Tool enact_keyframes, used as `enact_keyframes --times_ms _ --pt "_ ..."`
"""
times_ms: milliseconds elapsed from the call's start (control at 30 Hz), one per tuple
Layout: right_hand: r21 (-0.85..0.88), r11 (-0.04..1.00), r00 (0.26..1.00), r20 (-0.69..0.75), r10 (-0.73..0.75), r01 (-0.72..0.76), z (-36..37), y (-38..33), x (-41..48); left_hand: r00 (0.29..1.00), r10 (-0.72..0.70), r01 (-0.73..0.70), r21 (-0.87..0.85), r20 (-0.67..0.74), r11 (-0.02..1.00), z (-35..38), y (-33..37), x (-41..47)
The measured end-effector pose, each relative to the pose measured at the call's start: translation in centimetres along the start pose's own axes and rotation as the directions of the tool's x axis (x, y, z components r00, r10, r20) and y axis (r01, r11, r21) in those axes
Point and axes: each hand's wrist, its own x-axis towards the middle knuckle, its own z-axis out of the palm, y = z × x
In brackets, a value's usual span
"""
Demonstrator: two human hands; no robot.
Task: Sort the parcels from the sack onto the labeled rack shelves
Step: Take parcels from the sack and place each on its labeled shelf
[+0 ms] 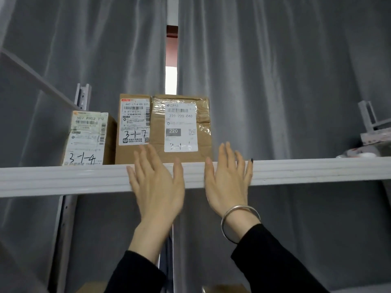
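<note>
Three cardboard parcels stand side by side on a high white rack shelf (306,171). The left parcel (88,138) is marked 3-1-4, the middle parcel (133,127) 3-1-7, and the right parcel (182,125) carries a label reading 220 with handwriting below. My left hand (155,180) is raised, open, fingers spread just in front of the shelf's front edge below the middle and right parcels. My right hand (228,180), with a silver bangle on the wrist, is open beside it, just right of the right parcel. Neither hand holds anything.
Grey curtains (275,81) hang behind the rack, with a narrow gap in the middle. A rack upright (83,98) rises at the back left. At the far right of the shelf lie a flat packet (359,153) and a small box (375,137). Cardboard shows on the shelf below.
</note>
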Motion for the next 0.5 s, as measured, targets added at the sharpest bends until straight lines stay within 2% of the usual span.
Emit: enact_keyframes --times_ms 33,100,200,367,500 --pt "0.059 0.998 1.0 -0.013 -0.023 0.024 0.0 0.2 -0.9 0.999 0.039 -0.037 -0.126 0.016 0.991 0.1 0.6 -1.2" --pt "0.185 0.982 0.998 -0.047 -0.037 0.045 -0.5 1.2 -2.9 0.993 0.111 -0.082 -0.401 0.05 0.912 0.6 2.4 -3.7" --pt "0.259 0.966 0.998 -0.064 0.029 -0.011 -2.8 4.7 -5.4 0.979 0.164 -0.05 -0.642 0.119 0.765 2.1 5.0 -6.9" --pt "0.128 0.972 0.968 -0.133 0.212 -0.195 -12.0 12.7 -11.1 0.922 0.247 0.135 -0.845 0.298 0.517 6.8 11.0 -13.6" --pt "-0.016 0.939 0.915 -0.229 0.331 -0.344 -22.4 16.8 -17.9 0.801 0.383 0.333 -0.874 0.46 0.353 8.1 19.2 -22.8"
